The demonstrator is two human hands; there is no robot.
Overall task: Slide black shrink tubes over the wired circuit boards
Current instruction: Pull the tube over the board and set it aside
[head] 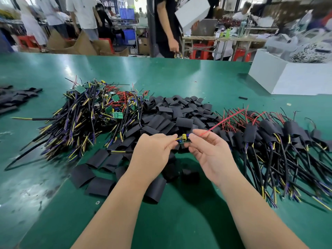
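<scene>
Forearms nearest, over the green table [161,221]. Left hand [154,150] pinches the yellow leads of a small circuit board [184,139] held above the table. Right hand [210,151] pinches the board's other end, with the red wire [224,121] running out past its fingers. No tube on this board yet. Left: heap of bare wired boards [93,112], undone. Centre: loose black shrink tubes [176,114], plenty. Right: sleeved boards [280,137], finished. Likely near halfway.

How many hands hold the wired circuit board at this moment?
2. The left hand pinches the wired circuit board at its yellow-wire side; the right hand pinches its red-wire side.
</scene>
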